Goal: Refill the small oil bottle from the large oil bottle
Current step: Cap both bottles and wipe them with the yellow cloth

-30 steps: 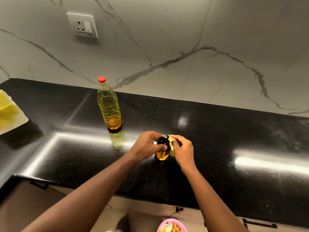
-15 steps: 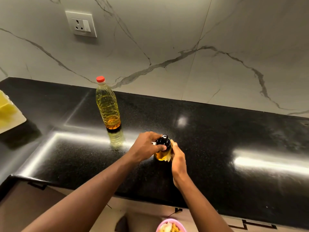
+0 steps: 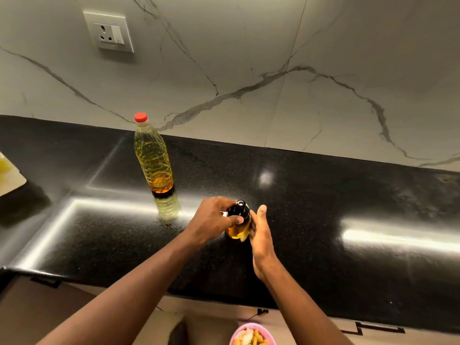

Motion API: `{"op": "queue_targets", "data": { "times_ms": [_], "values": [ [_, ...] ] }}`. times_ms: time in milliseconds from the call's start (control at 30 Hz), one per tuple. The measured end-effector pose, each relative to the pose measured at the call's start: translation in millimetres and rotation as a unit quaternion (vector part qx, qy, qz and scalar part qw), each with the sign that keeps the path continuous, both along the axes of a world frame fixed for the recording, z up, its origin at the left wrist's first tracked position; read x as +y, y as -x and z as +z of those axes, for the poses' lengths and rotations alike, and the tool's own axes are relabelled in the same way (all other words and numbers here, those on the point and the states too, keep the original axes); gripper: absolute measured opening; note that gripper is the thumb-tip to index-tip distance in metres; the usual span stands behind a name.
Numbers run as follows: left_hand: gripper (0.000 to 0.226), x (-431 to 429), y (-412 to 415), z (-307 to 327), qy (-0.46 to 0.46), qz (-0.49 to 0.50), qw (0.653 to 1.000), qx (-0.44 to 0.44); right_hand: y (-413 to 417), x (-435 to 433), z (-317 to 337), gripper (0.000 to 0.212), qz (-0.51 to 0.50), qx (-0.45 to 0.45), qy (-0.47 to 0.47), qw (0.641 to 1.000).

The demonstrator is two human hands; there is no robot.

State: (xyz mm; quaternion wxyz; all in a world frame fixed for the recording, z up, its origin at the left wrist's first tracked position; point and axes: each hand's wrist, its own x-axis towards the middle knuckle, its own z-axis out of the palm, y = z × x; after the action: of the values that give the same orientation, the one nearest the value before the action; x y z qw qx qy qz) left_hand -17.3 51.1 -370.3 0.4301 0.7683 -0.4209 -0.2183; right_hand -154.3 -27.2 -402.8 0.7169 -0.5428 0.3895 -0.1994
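The small oil bottle (image 3: 237, 229) stands upright on the table (image 3: 323, 207), neck up. The left hand (image 3: 211, 220) has its grip clamped round the bottle's top. The right hand (image 3: 261, 235) presses its side, and I cannot tell that grip's state.

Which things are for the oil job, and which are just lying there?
For the job: small oil bottle, left hand gripping its black top, right hand against its side; large oil bottle, red cap on.
Just lying about: wall socket, pink bowl, pale board at far left.
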Motion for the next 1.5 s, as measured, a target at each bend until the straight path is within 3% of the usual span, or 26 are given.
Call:
{"op": "queue_targets", "data": {
  "times_ms": [333,500,667,767,867,967,1133,1233,1367,1500],
  "values": [
    [0.034,0.0,-0.4,-2.6,-0.002,-0.01,1.0,-0.017,-14.1,-22.8,-17.9,0.104,0.052,0.083,0.058,0.993],
    [0.037,-0.9,-4.1,-7.7,-0.001,-0.005,1.0,-0.019,-2.4,-6.7,2.8,0.071,0.031,0.012,0.078,0.996],
    [0.028,-1.6,-4.9,-11.0,0.008,-0.022,0.999,-0.027,-17.9,-17.4,22.6,0.07,0.091,0.073,0.234,0.965],
    [0.031,-2.0,-4.8,-11.6,0.007,-0.019,0.999,-0.028,-25.1,-29.7,32.3,0.074,0.148,0.112,0.274,0.944],
    [0.028,-1.4,-5.0,-12.5,0.007,-0.031,0.999,-0.032,-11.9,-24.1,26.5,0.065,0.136,0.096,0.285,0.944],
    [0.03,-1.5,-5.6,-9.3,0.005,-0.035,0.998,-0.045,10.8,-7.5,11.8,0.072,0.098,0.064,0.328,0.938],
    [0.025,-2.0,-4.1,-7.4,0.006,-0.033,0.998,-0.046,14.0,2.8,2.8,0.082,0.098,0.091,0.324,0.937],
    [0.02,-1.3,-5.4,-8.5,0.005,-0.033,0.998,-0.051,1.4,-6.3,17.6,0.071,0.103,0.1,0.31,0.94],
    [0.026,-1.3,-7.3,-10.5,0.002,-0.039,0.998,-0.045,-1.9,-5.0,22.7,0.037,0.065,0.056,0.251,0.964],
    [0.036,-2.8,-8.5,-12.3,0.005,-0.034,0.999,-0.042,19.9,14.4,-1.8,0.037,-0.006,0.073,0.328,0.942]
  ]
}}
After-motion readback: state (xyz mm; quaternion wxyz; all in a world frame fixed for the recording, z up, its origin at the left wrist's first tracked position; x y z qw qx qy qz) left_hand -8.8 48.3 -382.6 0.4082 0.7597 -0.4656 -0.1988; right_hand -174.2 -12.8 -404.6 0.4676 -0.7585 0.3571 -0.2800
